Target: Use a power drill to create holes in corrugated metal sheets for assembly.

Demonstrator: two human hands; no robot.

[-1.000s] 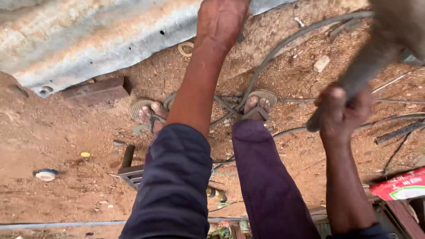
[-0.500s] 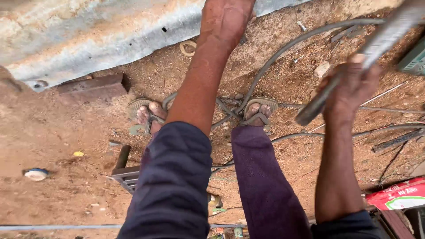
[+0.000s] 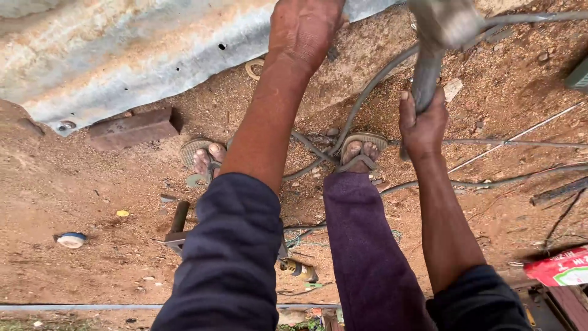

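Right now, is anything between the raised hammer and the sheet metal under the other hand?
Nothing visible. The right hand holds the hammer up beside the left hand, which presses on the metal sheet. Only a cable lies on the ground below.

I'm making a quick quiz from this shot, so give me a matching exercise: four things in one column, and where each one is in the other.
Things:
1. right hand
2. left hand
3. rusty metal block
4. red packet

Places:
A. at the right edge of the ground
B. gripping the grey hammer handle
C. against the corrugated sheet
D. on the dirt beside the left sandal

Pairs: 1-B, 2-C, 3-D, 4-A
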